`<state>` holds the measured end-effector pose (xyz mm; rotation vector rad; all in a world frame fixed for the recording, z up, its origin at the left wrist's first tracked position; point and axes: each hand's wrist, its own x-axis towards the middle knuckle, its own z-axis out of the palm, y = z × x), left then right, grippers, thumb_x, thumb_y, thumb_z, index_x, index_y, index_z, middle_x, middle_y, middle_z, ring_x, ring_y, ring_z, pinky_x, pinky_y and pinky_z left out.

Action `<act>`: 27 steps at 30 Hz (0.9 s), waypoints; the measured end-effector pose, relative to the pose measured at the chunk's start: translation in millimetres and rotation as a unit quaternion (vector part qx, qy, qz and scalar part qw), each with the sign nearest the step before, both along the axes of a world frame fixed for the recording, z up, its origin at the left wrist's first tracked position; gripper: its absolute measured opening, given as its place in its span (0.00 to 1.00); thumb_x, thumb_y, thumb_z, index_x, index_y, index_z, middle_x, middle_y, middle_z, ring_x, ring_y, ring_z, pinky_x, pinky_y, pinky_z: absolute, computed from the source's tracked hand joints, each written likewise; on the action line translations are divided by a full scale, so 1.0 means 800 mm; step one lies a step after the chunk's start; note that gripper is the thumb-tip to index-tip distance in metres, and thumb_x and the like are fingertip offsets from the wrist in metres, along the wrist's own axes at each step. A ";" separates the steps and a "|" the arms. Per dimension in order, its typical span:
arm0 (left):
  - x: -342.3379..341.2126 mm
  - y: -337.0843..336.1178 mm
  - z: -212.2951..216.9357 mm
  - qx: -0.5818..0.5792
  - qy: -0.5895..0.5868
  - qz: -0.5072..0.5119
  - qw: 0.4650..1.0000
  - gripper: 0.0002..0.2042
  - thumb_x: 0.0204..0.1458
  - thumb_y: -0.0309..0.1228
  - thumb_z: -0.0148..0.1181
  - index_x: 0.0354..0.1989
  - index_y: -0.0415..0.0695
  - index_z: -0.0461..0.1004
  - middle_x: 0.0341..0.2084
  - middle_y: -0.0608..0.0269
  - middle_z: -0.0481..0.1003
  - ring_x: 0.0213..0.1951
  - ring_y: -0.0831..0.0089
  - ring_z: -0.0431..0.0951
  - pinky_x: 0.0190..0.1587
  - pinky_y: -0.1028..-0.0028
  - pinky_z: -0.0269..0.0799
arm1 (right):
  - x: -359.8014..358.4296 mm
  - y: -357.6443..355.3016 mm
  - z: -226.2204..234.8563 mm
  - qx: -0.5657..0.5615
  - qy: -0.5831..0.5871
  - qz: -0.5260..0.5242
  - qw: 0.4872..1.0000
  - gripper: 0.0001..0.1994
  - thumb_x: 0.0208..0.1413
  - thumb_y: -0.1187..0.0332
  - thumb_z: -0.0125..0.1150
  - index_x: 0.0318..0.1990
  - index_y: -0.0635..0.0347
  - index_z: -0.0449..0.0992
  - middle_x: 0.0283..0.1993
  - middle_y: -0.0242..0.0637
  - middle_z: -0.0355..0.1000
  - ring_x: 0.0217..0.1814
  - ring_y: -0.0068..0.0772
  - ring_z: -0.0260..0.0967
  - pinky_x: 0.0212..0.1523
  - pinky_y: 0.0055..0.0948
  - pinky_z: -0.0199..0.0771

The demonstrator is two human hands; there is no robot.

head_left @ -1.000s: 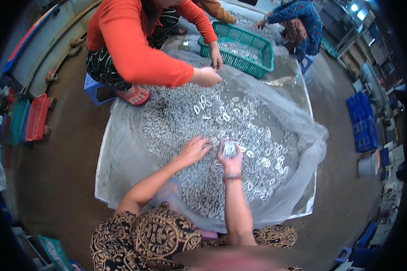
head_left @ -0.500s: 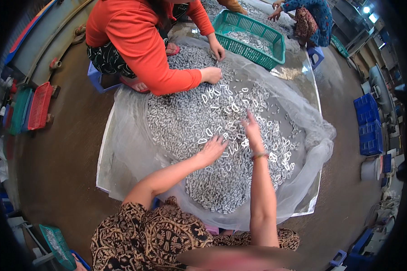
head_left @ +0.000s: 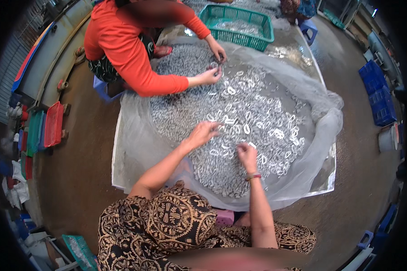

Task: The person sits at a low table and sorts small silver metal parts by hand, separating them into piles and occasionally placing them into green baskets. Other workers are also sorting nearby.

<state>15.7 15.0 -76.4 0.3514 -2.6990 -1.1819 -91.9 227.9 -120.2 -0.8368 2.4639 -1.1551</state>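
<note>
A wide heap of small grey metal-looking pieces lies on a sheer white net in front of me. Pale, shiny oval loops are scattered over its middle and right side. My left hand is just over the heap, its fingers stretched apart toward several loops; no held piece shows. Lower and to the right, my right hand has its fingers curled together close above the pieces. Whatever it may hold is too small to make out.
Across the heap, a person in an orange top works with both hands at its far edge. Behind stands a green basket with loops inside. A red crate is at left, blue crates at right.
My right hand has drawn back toward me, and its fingers have curled. The left hand has shifted slightly up and left. The other person's hands have lifted closer together. The view has tilted.
</note>
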 end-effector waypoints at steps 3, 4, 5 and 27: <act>-0.014 -0.009 0.013 0.067 0.012 0.023 0.997 0.19 0.45 0.36 0.64 0.44 0.40 0.75 0.38 0.54 0.77 0.41 0.64 0.76 0.45 0.68 0.70 | -0.026 0.023 0.012 -0.185 -0.264 -0.071 0.944 0.07 0.51 0.66 0.60 0.32 0.59 0.77 0.22 0.26 0.69 0.22 0.20 0.63 0.25 0.21 0.64; -0.017 -0.009 0.015 0.152 0.009 0.031 0.988 0.19 0.47 0.37 0.63 0.44 0.39 0.74 0.36 0.60 0.76 0.38 0.69 0.76 0.42 0.71 0.71 | -0.036 0.027 0.018 -0.231 -0.363 -0.044 0.901 0.06 0.52 0.66 0.59 0.34 0.58 0.76 0.25 0.25 0.69 0.25 0.18 0.63 0.28 0.21 0.65; -0.020 -0.009 0.016 0.246 -0.019 0.032 0.969 0.18 0.48 0.37 0.62 0.44 0.38 0.74 0.35 0.63 0.76 0.37 0.73 0.75 0.40 0.73 0.71 | -0.041 0.030 0.023 -0.275 -0.427 -0.038 0.861 0.06 0.52 0.66 0.58 0.35 0.57 0.74 0.29 0.24 0.67 0.30 0.17 0.62 0.32 0.21 0.67; 0.011 -0.020 0.001 0.369 0.021 0.089 0.925 0.11 0.50 0.24 0.52 0.41 0.34 0.73 0.32 0.58 0.75 0.36 0.69 0.76 0.44 0.71 0.73 | -0.025 -0.059 0.039 -0.063 -0.149 -0.005 0.987 0.22 0.45 0.76 0.56 0.52 0.59 0.70 0.35 0.38 0.73 0.34 0.31 0.70 0.38 0.31 0.69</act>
